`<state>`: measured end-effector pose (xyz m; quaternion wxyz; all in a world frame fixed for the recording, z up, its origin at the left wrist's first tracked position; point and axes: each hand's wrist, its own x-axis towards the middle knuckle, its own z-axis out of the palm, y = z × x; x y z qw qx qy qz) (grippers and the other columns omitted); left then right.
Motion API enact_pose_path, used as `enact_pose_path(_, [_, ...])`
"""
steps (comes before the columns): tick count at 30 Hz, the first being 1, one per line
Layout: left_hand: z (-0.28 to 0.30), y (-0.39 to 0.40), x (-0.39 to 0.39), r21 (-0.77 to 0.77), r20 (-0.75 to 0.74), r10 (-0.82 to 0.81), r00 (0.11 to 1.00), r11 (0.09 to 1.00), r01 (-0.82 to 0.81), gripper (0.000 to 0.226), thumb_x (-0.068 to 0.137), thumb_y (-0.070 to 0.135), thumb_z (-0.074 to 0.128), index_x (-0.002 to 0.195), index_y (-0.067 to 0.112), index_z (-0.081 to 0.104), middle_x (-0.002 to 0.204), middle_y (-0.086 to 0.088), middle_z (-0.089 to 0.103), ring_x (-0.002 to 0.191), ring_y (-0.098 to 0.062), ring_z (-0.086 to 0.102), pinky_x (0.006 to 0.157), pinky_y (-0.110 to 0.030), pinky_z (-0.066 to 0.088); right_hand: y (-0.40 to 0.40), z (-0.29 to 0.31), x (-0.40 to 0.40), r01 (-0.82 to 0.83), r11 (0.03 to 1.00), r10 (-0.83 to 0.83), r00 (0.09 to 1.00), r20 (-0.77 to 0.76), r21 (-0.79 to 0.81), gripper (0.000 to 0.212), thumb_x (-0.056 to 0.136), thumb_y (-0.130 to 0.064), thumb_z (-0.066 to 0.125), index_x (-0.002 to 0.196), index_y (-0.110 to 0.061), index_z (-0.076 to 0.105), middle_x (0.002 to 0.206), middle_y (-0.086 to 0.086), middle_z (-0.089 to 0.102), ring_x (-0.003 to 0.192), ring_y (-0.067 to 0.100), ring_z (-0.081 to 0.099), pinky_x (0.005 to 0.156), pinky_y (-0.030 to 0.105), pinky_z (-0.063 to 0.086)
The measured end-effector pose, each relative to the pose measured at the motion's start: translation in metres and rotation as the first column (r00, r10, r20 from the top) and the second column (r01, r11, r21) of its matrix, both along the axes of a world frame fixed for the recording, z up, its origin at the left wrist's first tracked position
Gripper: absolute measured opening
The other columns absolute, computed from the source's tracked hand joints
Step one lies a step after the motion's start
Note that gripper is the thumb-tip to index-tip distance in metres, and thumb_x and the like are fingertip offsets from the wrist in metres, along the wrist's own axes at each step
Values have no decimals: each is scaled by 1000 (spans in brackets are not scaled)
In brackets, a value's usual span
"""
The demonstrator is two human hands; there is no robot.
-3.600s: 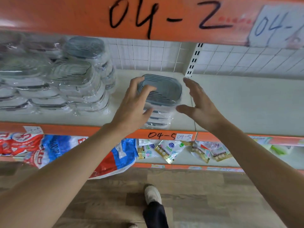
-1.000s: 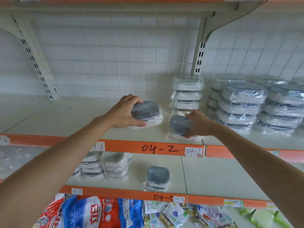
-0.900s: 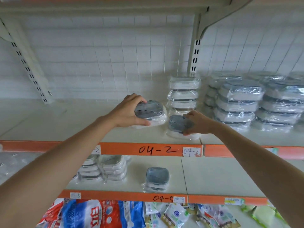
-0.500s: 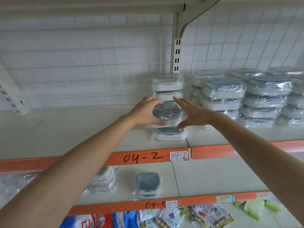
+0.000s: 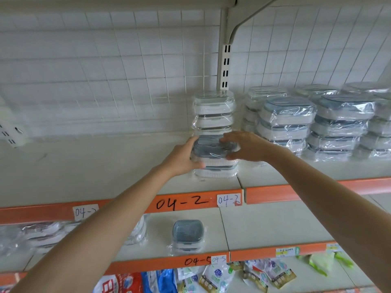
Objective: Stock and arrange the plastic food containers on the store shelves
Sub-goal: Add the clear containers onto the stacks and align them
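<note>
Containers being stacked at the front of shelf 04-2.

Head view: a wrapped grey-lidded container (image 5: pixel 213 148) is set on another wrapped container (image 5: pixel 214 170), probably to build a neat column. It is gripped at its left end by the left hand (image 5: pixel 183 157), while the right hand (image 5: pixel 246 147) is curled over its lid and right edge, likely for squaring. Taller stacks (image 5: pixel 287 121) are seen beside it.
</note>
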<state>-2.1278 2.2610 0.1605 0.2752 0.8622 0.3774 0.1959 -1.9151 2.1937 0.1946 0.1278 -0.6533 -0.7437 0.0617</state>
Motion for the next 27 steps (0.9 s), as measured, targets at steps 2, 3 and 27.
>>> enact_pose_path(2, [-7, -3, 2, 6, 61, 47, 997, 999, -48, 92, 74, 22, 79, 149, 24, 25, 121, -7, 61, 98, -20, 61, 87, -25, 46, -1, -4, 0, 8, 1000, -8, 1000, 5, -12, 59, 84, -29, 69, 138, -19, 46, 142, 5, 46, 128, 24, 44, 107, 34, 31])
enact_pose_path(3, [-10, -3, 2, 9, 96, 73, 993, 997, -74, 92, 73, 22, 80, 148, 24, 27, 120, -7, 61, 97, -20, 62, 86, -23, 45, -1, -6, 1, 12, 1000, -12, 1000, 7, -20, 59, 86, -29, 67, 139, -20, 44, 144, 5, 44, 128, 25, 44, 108, 36, 32])
enact_pose_path(27, [-51, -19, 20, 177, 384, 122, 915, 963, -202, 35, 87, 27, 68, 114, 6, 61, 101, -3, 71, 91, -13, 66, 84, -24, 51, -13, -21, 0, 185, 960, -203, 977, 66, 210, 46, 90, -26, 60, 134, -27, 48, 139, -7, 48, 127, 21, 38, 93, 37, 41])
